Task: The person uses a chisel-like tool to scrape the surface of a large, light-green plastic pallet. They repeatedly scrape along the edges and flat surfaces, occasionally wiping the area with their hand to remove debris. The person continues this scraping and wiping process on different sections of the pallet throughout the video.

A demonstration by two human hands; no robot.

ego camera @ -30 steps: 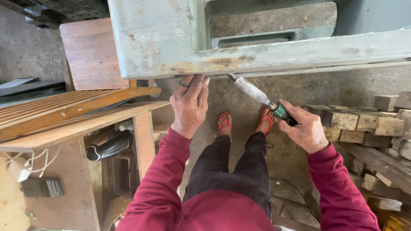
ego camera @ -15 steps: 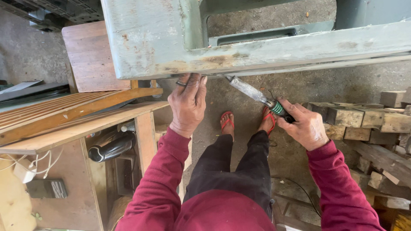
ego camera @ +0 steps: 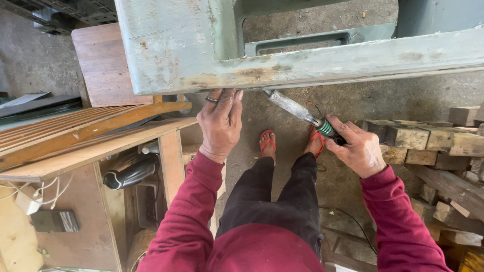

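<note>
The big old green metal frame with rust spots (ego camera: 302, 55) fills the top of the view. The left hand (ego camera: 220, 123) is pressed flat against the bottom edge of the frame, with the fingers spread and reaching under it. Its grip is loose and holds nothing. The right hand (ego camera: 359, 150), below the frame and to the right, has its grip clenched around the green and black handle of a long metal screwdriver (ego camera: 301, 112). The tip of the screwdriver points up and touches the underside of the frame, just beside the left fingers.

It looks like the person is working at something under the frame's edge with the tool, maybe a screw or stuck dirt; that spot is too hidden to tell. The next move would need a steady push and a turn or scrape, with the left hand keeping things still.

Below the frame are two feet in red flip-flops (ego camera: 267, 143) on the grey floor. Rough wooden blocks (ego camera: 428, 138) are stacked to the right of the frame. A slatted wooden counter (ego camera: 85, 136) stands lower left of the frame.
</note>
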